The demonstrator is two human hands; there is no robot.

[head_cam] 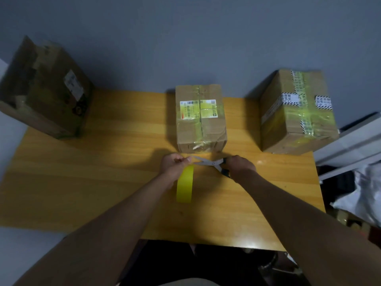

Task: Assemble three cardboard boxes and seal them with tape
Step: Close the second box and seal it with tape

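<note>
Yellow tape roll (185, 184) is hanging at six o'clock of the middle box (200, 118); we are pinching its strip with our left hand (175, 165), our right hand (239, 165) clamping open scissors (208, 162), handles hidden

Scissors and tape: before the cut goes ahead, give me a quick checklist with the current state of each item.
1. Scissors gripped by the right hand: ok.
2. Blades open, pointing towards the left hand: ok.
3. Yellow tape held by the left hand, roll hanging below it: ok.
4. Tape actually between the blades: cannot tell, too small and blurred.
5. Left fingers clear of the blade tips: not ok, tips sit right beside them.
6. Middle box flaps closed and taped on top: ok.
</note>
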